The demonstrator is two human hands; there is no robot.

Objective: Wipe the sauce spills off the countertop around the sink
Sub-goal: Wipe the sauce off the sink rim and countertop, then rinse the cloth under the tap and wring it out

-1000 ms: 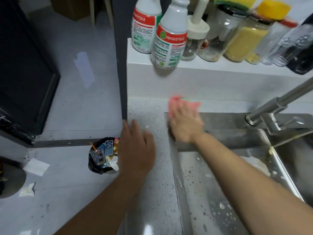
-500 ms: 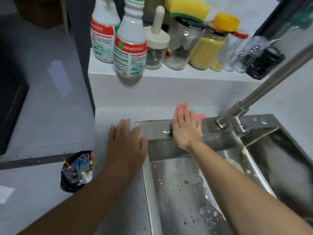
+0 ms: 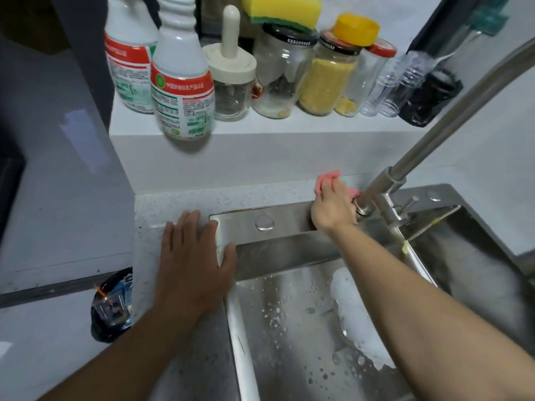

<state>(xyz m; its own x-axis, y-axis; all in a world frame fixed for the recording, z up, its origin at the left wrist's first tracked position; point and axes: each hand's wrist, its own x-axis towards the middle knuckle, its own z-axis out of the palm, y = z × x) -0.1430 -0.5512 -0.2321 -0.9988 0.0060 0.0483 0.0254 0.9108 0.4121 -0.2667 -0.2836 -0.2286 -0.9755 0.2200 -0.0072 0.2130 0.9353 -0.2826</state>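
SINKSIDE: The fingers [image 3: 330,189] of my right hand [image 3: 333,208] are curling round a pink cloth [image 3: 327,177], bunching it on the narrow back strip of the desk [image 3: 179,198] at the 12 o'clock edge of the sink [image 3: 289,224]. The cloth is looking light, soft and limp, probably damp. I am judging a bunched grip under a pressing palm the best hold, since a loose corner would only drag.

At 3 o'clock from that hand, touching it or very nearly, the faucet base [image 3: 365,209] is blocking the sweep, and its spout [image 3: 434,134] is slanting away toward 1 o'clock. My left hand [image 3: 194,256] is lying flat at 8 o'clock, empty, its straight digits spread on the desk and its thumb lapping the steel rim.

At 12 o'clock a white shelf [image 3: 260,146] is carrying spray bottles [image 3: 181,82], jars [image 3: 327,76] and a yellow sponge [image 3: 282,8]; the front bottle is looking close to the edge. Foam [image 3: 356,314] is sitting in the basin at 5 o'clock. A bin [image 3: 111,308] is standing on the floor at 8 o'clock. I cannot make out any sauce from here.
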